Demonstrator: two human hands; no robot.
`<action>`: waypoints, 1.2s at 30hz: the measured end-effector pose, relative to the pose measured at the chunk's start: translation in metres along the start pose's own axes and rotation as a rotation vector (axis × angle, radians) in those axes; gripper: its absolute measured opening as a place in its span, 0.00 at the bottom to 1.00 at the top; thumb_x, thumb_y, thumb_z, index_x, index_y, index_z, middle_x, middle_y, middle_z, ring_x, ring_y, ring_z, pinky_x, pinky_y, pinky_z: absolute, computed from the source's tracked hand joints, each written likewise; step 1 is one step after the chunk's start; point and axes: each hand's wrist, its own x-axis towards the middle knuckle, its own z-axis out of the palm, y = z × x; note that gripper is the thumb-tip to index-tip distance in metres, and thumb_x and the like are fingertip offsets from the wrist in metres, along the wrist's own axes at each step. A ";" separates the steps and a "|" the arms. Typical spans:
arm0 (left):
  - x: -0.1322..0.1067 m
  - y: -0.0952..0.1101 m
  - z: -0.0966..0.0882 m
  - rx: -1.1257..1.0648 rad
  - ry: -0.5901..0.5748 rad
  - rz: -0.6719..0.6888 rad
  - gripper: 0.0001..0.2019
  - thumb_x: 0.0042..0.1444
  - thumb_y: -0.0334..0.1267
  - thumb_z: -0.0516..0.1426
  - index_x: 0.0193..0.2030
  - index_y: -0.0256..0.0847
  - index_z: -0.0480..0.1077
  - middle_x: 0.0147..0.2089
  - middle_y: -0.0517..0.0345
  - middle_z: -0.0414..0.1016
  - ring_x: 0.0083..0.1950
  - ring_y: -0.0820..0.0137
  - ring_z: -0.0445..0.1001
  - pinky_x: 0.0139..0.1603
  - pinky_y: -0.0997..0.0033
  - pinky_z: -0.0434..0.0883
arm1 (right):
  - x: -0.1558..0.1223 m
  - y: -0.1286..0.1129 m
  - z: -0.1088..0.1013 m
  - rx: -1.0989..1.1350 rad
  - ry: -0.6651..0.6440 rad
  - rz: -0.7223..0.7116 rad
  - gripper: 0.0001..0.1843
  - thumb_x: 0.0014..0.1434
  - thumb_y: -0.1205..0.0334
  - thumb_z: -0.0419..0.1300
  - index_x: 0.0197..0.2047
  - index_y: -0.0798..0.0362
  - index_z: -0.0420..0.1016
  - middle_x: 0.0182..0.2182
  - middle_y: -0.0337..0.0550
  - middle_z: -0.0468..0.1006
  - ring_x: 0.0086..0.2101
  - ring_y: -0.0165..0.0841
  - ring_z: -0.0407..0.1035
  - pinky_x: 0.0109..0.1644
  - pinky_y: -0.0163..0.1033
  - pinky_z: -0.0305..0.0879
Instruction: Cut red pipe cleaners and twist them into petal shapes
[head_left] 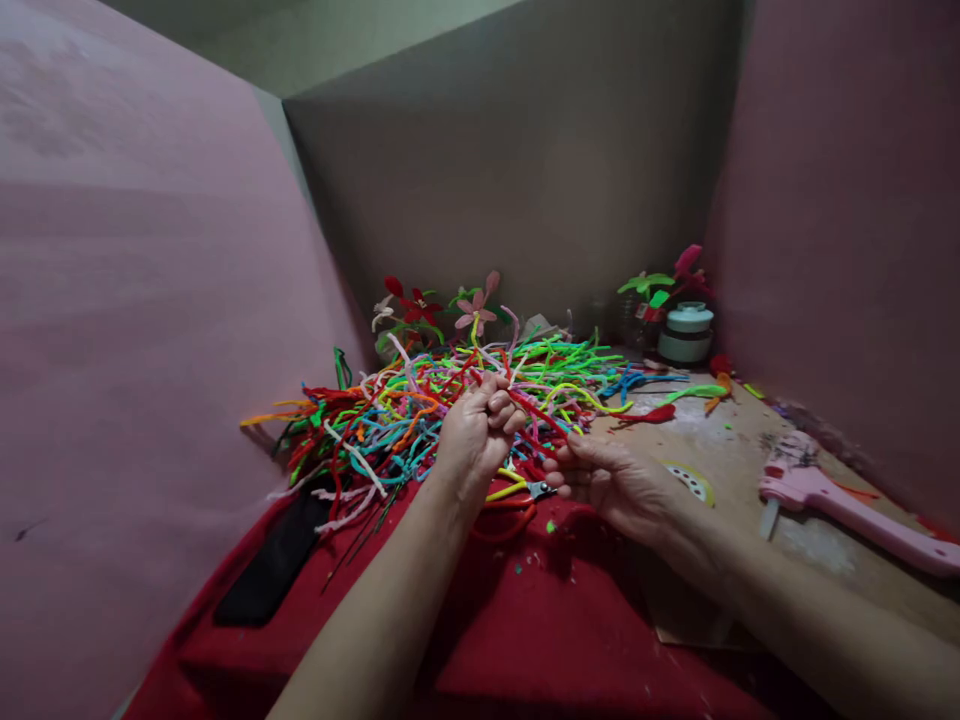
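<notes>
Pink walls (142,300) enclose a table (679,430) with red cloth (540,640). Behind, a pink fuzzy flower (475,311) looks complete, while multicoloured fuzzy wires (409,430) lie loose in a heap. One thin red fuzzy wire (537,408), seemingly not yet formed, is stretched before them: the left hand (481,425) clenches it in a curled fist, the right hand (604,480), reaching inward, pinches its lower part.
</notes>
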 end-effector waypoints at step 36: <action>-0.008 -0.016 -0.014 0.540 -0.173 -0.249 0.11 0.41 0.33 0.65 0.34 0.33 0.73 0.27 0.59 0.71 0.20 0.80 0.64 0.21 0.79 0.60 | -0.002 -0.004 -0.003 -0.395 0.103 -0.252 0.17 0.46 0.51 0.65 0.21 0.55 0.67 0.14 0.32 0.67 0.12 0.20 0.56 0.13 0.27 0.49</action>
